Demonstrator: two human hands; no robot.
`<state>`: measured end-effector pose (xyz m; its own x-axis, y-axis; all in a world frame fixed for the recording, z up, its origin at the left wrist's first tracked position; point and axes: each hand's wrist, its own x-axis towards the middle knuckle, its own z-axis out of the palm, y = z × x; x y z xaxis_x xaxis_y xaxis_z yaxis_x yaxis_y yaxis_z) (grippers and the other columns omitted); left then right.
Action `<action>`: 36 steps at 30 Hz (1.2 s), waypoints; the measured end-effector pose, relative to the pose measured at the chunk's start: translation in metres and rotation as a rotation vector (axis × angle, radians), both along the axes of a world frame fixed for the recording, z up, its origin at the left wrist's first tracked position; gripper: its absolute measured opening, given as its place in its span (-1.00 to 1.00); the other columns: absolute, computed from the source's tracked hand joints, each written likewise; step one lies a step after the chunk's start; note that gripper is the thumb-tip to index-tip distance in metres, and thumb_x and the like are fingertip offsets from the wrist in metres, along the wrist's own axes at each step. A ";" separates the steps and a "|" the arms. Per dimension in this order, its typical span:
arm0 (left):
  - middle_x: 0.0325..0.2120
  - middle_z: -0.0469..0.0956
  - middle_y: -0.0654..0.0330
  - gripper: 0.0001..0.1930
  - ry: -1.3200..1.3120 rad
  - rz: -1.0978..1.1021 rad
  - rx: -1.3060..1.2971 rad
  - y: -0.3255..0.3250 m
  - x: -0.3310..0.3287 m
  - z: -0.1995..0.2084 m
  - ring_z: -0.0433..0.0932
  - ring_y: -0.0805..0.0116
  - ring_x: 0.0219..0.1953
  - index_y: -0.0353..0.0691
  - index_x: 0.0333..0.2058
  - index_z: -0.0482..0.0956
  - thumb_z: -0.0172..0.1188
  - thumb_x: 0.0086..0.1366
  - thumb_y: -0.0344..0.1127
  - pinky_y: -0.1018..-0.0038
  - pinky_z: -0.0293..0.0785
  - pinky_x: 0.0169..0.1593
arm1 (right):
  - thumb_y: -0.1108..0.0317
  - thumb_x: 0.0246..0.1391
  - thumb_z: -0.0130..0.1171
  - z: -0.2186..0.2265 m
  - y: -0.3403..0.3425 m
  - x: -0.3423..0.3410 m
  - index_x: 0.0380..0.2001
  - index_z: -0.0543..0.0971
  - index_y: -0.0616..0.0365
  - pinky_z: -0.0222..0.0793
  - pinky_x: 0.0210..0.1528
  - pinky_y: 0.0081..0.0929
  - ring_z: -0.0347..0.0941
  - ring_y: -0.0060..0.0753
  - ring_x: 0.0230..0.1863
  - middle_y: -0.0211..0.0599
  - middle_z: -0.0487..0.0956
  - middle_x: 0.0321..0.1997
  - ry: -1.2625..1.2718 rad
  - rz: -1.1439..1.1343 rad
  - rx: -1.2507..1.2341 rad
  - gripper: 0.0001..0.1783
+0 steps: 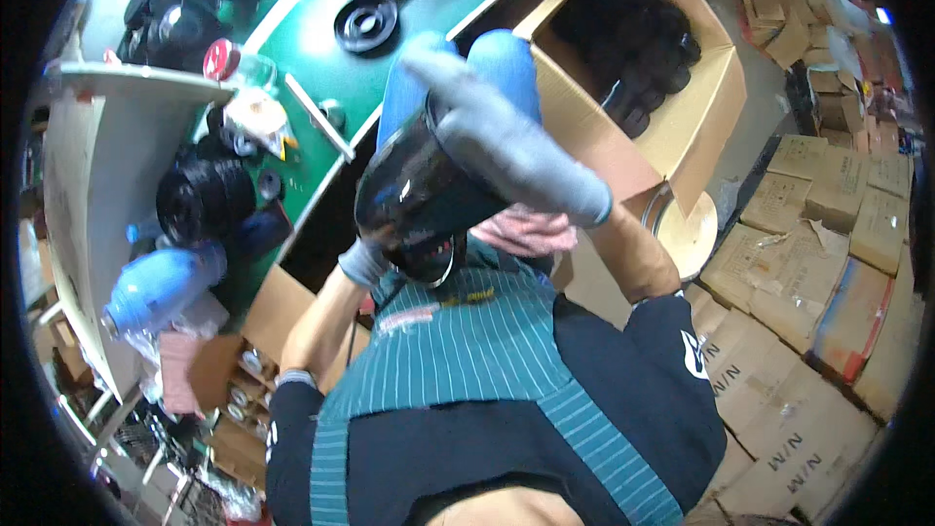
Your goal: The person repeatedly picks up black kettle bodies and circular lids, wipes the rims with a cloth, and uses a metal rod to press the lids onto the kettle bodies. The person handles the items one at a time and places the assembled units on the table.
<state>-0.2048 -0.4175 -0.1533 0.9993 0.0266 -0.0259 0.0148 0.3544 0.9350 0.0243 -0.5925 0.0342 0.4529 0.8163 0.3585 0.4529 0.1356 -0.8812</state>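
A glossy black rounded housing [409,190] is held tilted above my lap, with a curved shiny rim at its near end. My left hand [362,261], in a grey glove, supports its lower left side; most of those fingers are hidden behind it. My right hand [526,156], also gloved in grey, grips the housing's upper right edge, one finger stretching past it. That glove is slightly blurred. A pink cloth [526,232] lies below my right hand, against my green striped apron [448,351].
Black round parts [367,23] sit on the green tabletop [312,39]. On the right stands an open carton [716,102] of dark parts. Stacked cartons [779,263] fill the far right. A blue bottle-shaped object [161,287] and a black coil-like part [205,197] are at left.
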 end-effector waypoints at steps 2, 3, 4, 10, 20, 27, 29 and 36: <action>0.46 0.38 0.09 -0.36 -0.004 -0.002 0.028 0.008 0.000 -0.008 0.36 0.11 0.47 -0.11 0.48 0.35 0.30 0.48 -0.31 0.08 0.26 0.56 | -0.24 0.52 -0.18 0.013 -0.003 0.004 0.54 0.29 0.16 -0.01 0.62 -0.06 0.18 0.09 0.59 0.16 0.26 0.58 0.372 0.005 0.043 -0.18; 0.46 0.38 0.09 -0.35 -0.006 -0.008 0.029 0.007 0.000 -0.010 0.36 0.11 0.47 -0.11 0.49 0.34 0.31 0.48 -0.30 0.08 0.25 0.56 | -0.34 0.52 -0.26 0.021 -0.007 0.006 0.57 0.24 0.17 -0.08 0.66 -0.11 0.15 0.00 0.63 0.11 0.23 0.62 0.558 -0.021 0.074 -0.10; 0.46 0.38 0.09 -0.34 -0.010 -0.012 0.032 0.009 0.002 -0.012 0.36 0.12 0.47 -0.11 0.49 0.34 0.32 0.48 -0.29 0.08 0.24 0.56 | -0.55 0.42 -0.33 0.014 -0.012 0.015 0.62 0.17 0.18 -0.30 0.74 -0.09 0.00 -0.06 0.72 0.04 0.16 0.68 0.524 -0.090 0.051 0.10; 0.46 0.38 0.12 -0.29 -0.058 -0.044 0.060 0.011 0.014 -0.014 0.36 0.14 0.47 -0.11 0.50 0.32 0.36 0.45 -0.26 0.08 0.20 0.58 | -0.43 0.48 -0.20 0.024 -0.035 0.013 0.52 0.28 0.30 0.04 0.60 -0.15 0.20 0.17 0.60 0.23 0.28 0.56 0.117 -0.074 0.011 0.00; 0.44 0.40 0.09 -0.26 0.061 -0.064 -0.148 0.038 0.011 -0.006 0.38 0.11 0.45 -0.16 0.51 0.29 0.38 0.44 -0.27 0.04 0.24 0.55 | -0.32 0.58 -0.43 0.006 -0.044 -0.009 0.63 0.07 0.26 -0.17 0.71 -0.04 0.03 -0.04 0.70 0.01 0.13 0.69 0.562 -0.234 0.249 -0.07; 0.00 0.75 0.08 -0.55 -0.121 0.405 0.469 0.034 0.054 0.090 0.73 0.30 0.00 -0.41 0.13 0.68 0.33 0.34 -0.28 0.37 0.64 0.15 | -0.36 0.52 -0.36 0.004 -0.063 -0.019 0.63 0.05 0.23 -0.10 0.71 -0.02 0.03 -0.01 0.70 0.08 0.11 0.69 0.647 -0.337 0.042 -0.03; -0.16 0.80 0.05 -0.64 -0.176 0.572 0.677 0.036 0.057 0.096 0.79 0.24 -0.12 -0.41 -0.01 0.76 0.33 0.30 -0.29 0.36 0.69 0.04 | -0.08 0.65 -0.30 -0.006 -0.066 -0.025 0.64 0.00 0.30 -0.10 0.70 -0.10 0.01 -0.07 0.71 0.03 0.05 0.72 0.651 -0.276 0.059 -0.20; -0.07 0.77 -0.14 -0.57 -0.495 0.491 0.912 0.046 0.066 0.126 0.79 0.03 -0.05 -0.53 0.04 0.70 0.37 0.32 -0.30 0.24 0.68 0.14 | -0.45 0.46 -0.29 0.011 -0.051 -0.039 0.65 0.03 0.18 -0.17 0.72 -0.09 -0.06 0.12 0.73 0.11 0.02 0.73 0.309 -0.297 -0.213 0.05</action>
